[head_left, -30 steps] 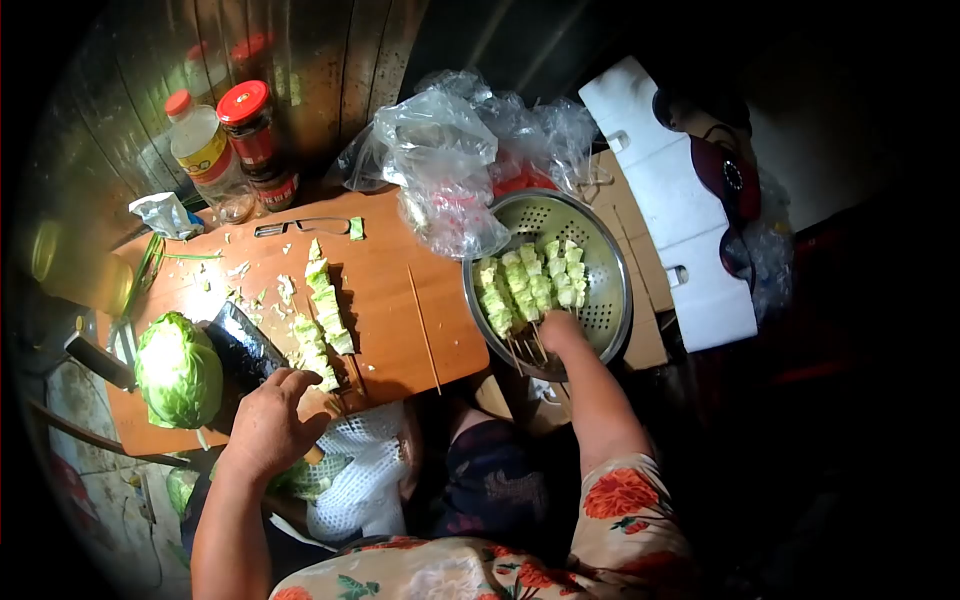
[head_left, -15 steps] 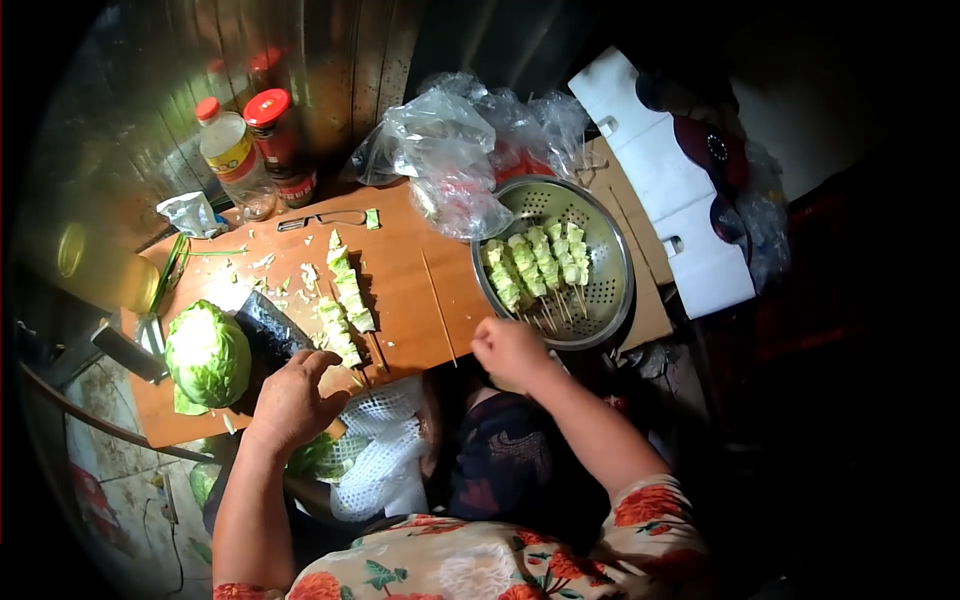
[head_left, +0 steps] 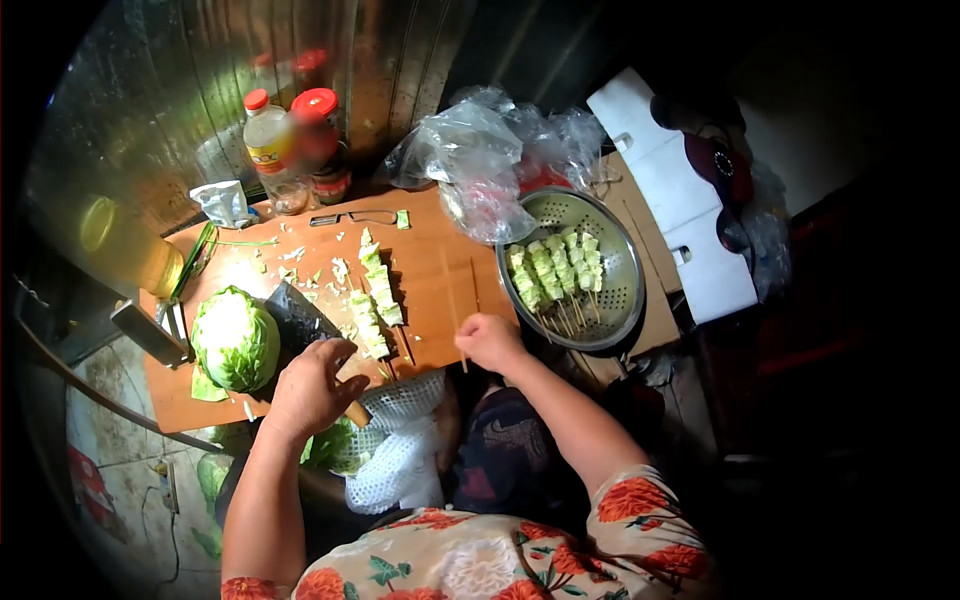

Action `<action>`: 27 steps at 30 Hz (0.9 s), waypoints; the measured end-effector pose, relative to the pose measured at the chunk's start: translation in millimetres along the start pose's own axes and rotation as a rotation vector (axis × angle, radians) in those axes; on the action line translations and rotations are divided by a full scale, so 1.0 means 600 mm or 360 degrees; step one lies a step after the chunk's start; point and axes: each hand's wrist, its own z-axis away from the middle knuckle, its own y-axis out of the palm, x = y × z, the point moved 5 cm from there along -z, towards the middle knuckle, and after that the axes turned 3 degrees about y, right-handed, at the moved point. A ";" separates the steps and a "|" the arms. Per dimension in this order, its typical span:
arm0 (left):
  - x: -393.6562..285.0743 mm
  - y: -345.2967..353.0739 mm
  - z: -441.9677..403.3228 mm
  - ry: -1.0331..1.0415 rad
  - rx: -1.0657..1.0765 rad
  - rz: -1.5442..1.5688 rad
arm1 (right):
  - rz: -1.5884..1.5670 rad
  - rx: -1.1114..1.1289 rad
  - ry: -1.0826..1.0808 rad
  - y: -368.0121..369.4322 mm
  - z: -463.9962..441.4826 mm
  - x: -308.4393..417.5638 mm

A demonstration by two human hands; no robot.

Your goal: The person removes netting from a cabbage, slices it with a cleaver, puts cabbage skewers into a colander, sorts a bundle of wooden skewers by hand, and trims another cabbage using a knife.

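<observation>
My right hand [head_left: 490, 343] is closed in a pinch around a thin wooden skewer [head_left: 474, 285] near the board's front edge. My left hand [head_left: 315, 390] hovers over the front edge with thumb and fingers apart, holding nothing. Just beyond its fingertips, two skewers of folded cabbage [head_left: 381, 285] lie on the wooden board [head_left: 430, 240]. Left of that hand are a cleaver with a dark blade [head_left: 300, 312] and a whole cabbage [head_left: 236, 340]. Several finished cabbage skewers [head_left: 556, 268] rest in a metal colander [head_left: 628, 240] to the right.
Behind the board stand a plastic bottle [head_left: 267, 150] and a red-lidded jar [head_left: 316, 140]. A peeler [head_left: 352, 217] and cabbage scraps lie near the back. Crumpled plastic bags [head_left: 465, 150] sit beside the colander. White foam pieces [head_left: 650, 170] are at right; white netting [head_left: 395, 470] hangs below the board.
My right hand has moved left from beside the colander and taken hold of the skewer lying on the board. My left hand stays near the front edge. The whole view has shifted slightly.
</observation>
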 end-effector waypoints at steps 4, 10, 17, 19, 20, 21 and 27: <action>0.011 0.083 -0.012 -0.0066 -0.0012 0.1223 | -0.0360 0.0366 -0.0702 -0.020 0.085 0.142; -0.005 0.104 -0.001 -0.0245 -0.0203 0.1940 | -0.0218 0.0036 -0.1096 -0.059 0.166 0.161; 0.029 0.009 0.054 -0.0333 -0.0582 0.2046 | -0.1035 -0.0237 0.0766 0.010 0.155 -0.311; 0.080 -0.002 0.106 -0.0527 -0.0878 0.1904 | -0.0742 -0.0418 0.0740 0.031 0.146 -0.388; 0.078 -0.004 0.135 -0.0533 -0.0804 0.1913 | -0.0769 -0.0374 0.0797 0.046 0.134 -0.416; 0.075 -0.007 0.164 -0.0540 -0.0726 0.1924 | -0.0794 -0.0332 0.0857 0.066 0.117 -0.446; 0.102 0.010 0.324 -0.0887 -0.1530 0.1724 | -0.0454 -0.0176 0.0897 0.084 -0.002 -0.480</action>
